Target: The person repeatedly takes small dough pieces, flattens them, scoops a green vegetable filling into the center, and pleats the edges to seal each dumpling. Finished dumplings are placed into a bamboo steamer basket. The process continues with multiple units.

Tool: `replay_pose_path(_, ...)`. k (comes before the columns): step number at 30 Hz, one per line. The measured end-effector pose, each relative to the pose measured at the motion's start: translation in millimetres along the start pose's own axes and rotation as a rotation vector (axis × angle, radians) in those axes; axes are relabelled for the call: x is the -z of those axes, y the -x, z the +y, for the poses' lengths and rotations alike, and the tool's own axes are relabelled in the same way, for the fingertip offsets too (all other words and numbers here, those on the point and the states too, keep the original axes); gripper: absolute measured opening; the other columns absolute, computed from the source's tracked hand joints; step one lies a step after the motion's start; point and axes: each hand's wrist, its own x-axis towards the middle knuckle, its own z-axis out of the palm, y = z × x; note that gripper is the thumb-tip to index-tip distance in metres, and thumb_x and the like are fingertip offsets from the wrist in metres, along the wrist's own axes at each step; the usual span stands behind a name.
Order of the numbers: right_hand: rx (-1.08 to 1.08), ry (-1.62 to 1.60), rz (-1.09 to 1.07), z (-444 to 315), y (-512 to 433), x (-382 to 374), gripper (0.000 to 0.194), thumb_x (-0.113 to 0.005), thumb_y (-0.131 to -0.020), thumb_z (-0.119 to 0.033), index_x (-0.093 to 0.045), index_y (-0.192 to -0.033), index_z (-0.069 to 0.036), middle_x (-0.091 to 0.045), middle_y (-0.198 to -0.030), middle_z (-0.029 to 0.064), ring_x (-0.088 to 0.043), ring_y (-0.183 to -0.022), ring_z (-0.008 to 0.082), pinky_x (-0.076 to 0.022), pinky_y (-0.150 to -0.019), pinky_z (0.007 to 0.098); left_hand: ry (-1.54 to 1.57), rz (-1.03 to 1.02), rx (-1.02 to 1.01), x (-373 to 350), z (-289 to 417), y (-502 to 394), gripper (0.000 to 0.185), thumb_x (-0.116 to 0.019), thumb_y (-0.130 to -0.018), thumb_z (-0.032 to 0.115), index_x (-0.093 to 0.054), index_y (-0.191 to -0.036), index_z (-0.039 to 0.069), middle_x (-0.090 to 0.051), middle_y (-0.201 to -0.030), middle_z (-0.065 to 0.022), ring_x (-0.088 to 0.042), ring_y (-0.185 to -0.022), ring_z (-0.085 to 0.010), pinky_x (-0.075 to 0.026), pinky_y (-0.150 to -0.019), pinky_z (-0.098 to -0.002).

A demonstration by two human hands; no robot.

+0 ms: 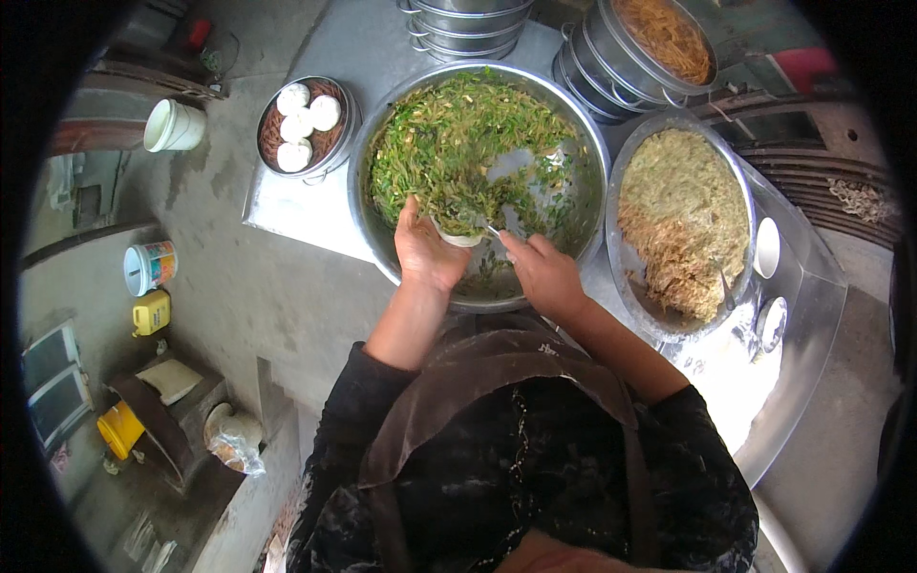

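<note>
My left hand (431, 252) is over the near side of a large steel basin (600, 154), palm up, with a round dough wrapper (456, 237) lying on its fingers. Chopped green vegetable filling (458, 136) covers much of the basin and meets the wrapper's far edge, so how much lies on the wrapper cannot be told. My right hand (541, 268) grips the handle of a metal utensil (493, 230), whose tip is at the filling beside the wrapper. Left of the basin, a steamer tray (346, 143) holds several white buns (324, 112) on a brown liner.
An oval metal basin (747, 215) with pale and brown filling stands at the right, a spoon (726, 286) in it. Stacked steamers (469, 32) and another stack (598, 68) stand at the back. A white bowl (767, 248) and a floury dish (771, 324) are at the far right.
</note>
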Motion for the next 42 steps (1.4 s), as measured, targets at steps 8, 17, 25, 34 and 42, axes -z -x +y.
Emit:
replay_pose_path(8,0.284,0.144,0.285,9,-5,12,0.037,-0.062,-0.078,-0.008,-0.063,-0.114,-0.013,-0.048,-0.072,0.0039,-0.055,-0.056,0.0192,-0.0471,-0.049,0.0316,-0.175,0.098,-0.102,-3,0,-6,0.039,-0.041,-0.098,0.028,-0.045,-0.130,0.004,-0.053,-0.128,-0.0136,-0.051,-0.117,-0.0316,-0.037,-0.103,-0.0483)
replay_pose_path(17,0.190,-0.154,0.305,5,-16,40,0.026,-0.065,-0.078,-0.007,-0.068,-0.104,-0.011,-0.055,-0.067,0.0070,-0.056,-0.057,0.0234,-0.0452,-0.051,0.0328,-0.198,-0.086,-0.144,2,9,0,0.038,-0.047,-0.095,0.018,-0.044,-0.131,0.005,-0.053,-0.128,-0.0128,-0.052,-0.116,-0.0303,-0.039,-0.102,-0.0471)
replay_pose_path(25,0.063,0.141,0.241,47,-28,-4,0.017,-0.063,-0.078,-0.010,-0.068,-0.094,-0.011,-0.061,-0.076,0.0090,-0.062,-0.070,0.0282,-0.0499,-0.062,0.0384,-0.230,-0.151,-0.190,10,24,-1,0.039,-0.046,-0.095,0.016,-0.042,-0.132,0.003,-0.053,-0.128,-0.0143,-0.053,-0.115,-0.0315,-0.040,-0.102,-0.0471)
replay_pose_path(34,-0.128,-0.785,0.122,20,-57,15,0.021,-0.062,-0.085,-0.011,-0.067,-0.104,-0.004,-0.064,-0.086,0.0047,-0.058,-0.072,0.0156,-0.0480,-0.067,0.0277,-0.251,-0.290,-0.102,-15,9,24,0.045,-0.046,-0.095,0.017,-0.037,-0.136,0.000,-0.049,-0.133,-0.0187,-0.049,-0.120,-0.0308,-0.036,-0.106,-0.0440)
replay_pose_path(42,-0.247,-1.323,-0.148,-16,-76,44,0.025,-0.058,-0.088,-0.005,-0.063,-0.112,0.002,-0.064,-0.087,0.0016,-0.053,-0.070,0.0063,-0.0451,-0.066,0.0204,-0.284,-0.381,-0.080,-29,-2,32,0.050,-0.050,-0.092,0.014,-0.035,-0.137,-0.002,-0.046,-0.136,-0.0158,-0.049,-0.121,-0.0270,-0.039,-0.103,-0.0406)
